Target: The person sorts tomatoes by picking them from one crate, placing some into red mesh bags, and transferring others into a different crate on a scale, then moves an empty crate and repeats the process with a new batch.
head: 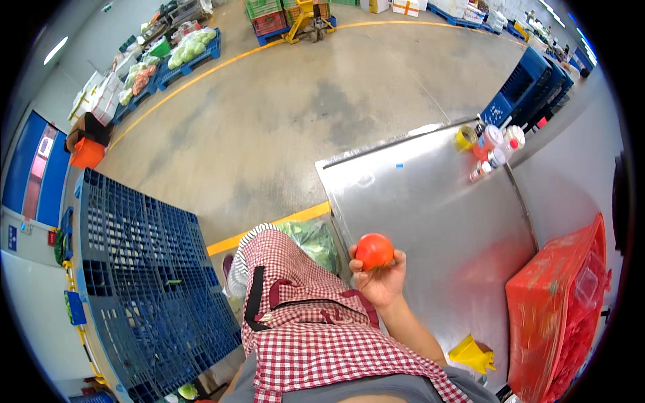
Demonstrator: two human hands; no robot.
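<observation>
My right hand holds a red tomato between its fingers, over the near left edge of a stainless steel table. My left hand is out of view. A yellow cloth or glove lies on the table near my right elbow. At the table's far right corner stand several jars and bottles, among them a yellow roll or tub and a jar with a white lid. Below the table's left side a clear plastic bag with green leafy vegetables sits beside my checked apron.
A large red plastic crate stands at the right side of the table. A blue plastic pallet stands on my left. Across the floor are blue pallets with bagged vegetables, stacked crates and a yellow pallet jack.
</observation>
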